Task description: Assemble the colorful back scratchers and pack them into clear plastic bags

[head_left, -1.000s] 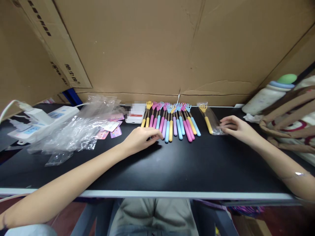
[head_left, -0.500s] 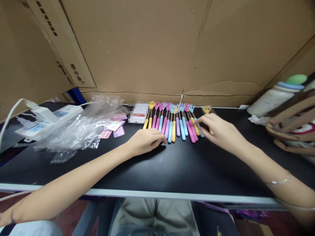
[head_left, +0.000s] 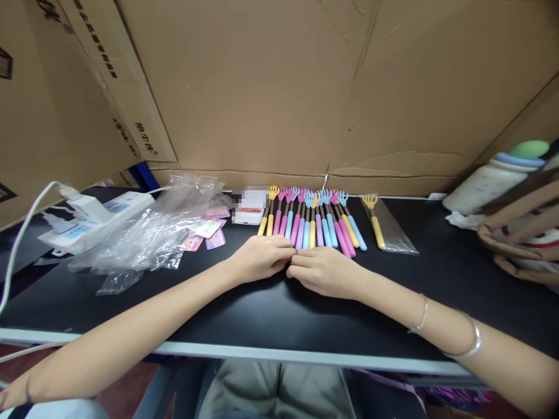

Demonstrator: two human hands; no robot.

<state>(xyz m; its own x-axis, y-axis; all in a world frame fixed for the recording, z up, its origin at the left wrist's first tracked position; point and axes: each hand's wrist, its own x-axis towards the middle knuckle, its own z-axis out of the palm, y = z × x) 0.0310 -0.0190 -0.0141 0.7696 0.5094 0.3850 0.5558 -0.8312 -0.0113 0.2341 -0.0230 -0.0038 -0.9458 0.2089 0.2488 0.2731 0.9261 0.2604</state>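
- Left hand (head_left: 264, 257) and right hand (head_left: 325, 273) were curled, nearly meeting at centre frame; whether they pinched anything, I could not tell.
- A stray knuckle could have skewed the row of scratchers (head_left: 320, 231), roughly sixteen, just above.
- One yellow scratcher (head_left: 378, 233) and one clear bag (head_left: 398, 235) lay right of centre.

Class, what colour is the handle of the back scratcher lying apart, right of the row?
Yellow; the handle shows best in the head view.

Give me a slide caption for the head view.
Left hand and right hand close together at a row of colourful claw-headed sticks, with one yellow stick lying apart.
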